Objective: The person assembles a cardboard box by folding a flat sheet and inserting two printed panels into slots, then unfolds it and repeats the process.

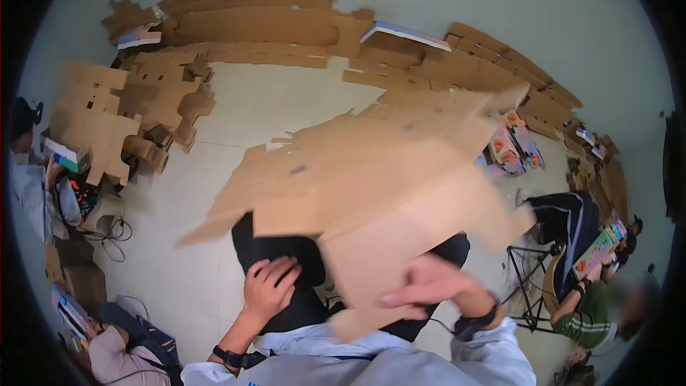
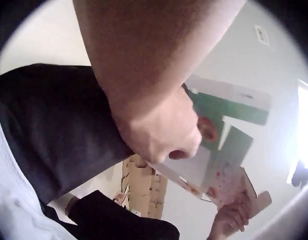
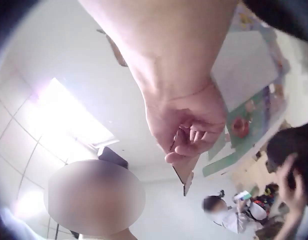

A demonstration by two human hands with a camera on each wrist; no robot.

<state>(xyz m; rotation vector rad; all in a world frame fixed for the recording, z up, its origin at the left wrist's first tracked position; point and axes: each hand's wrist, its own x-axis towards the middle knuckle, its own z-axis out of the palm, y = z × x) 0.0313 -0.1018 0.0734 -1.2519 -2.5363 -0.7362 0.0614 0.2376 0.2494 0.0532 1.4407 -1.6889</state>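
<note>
A large flattened cardboard sheet point(image 1: 371, 186), plain brown on the side facing the head camera, is raised over the lap. Its lower part is gripped by my right hand point(image 1: 432, 287), the thumb lying on the brown face. In the right wrist view my right hand point(image 3: 191, 127) has its fingers curled round the cardboard edge point(image 3: 185, 172). The sheet's other face point(image 2: 234, 145), seen in the left wrist view, is printed green, white and pink. My left hand point(image 1: 271, 287) rests on the dark trouser leg point(image 2: 54, 125), fingers relaxed and apart from the sheet.
Flattened cardboard point(image 1: 250, 26) lines the wall, with more pieces point(image 1: 93, 111) at the left. Printed boxes point(image 1: 511, 144) lie on the floor at the right. People sit at both sides, near cables point(image 1: 111, 232) and a black tripod point(image 1: 530, 286).
</note>
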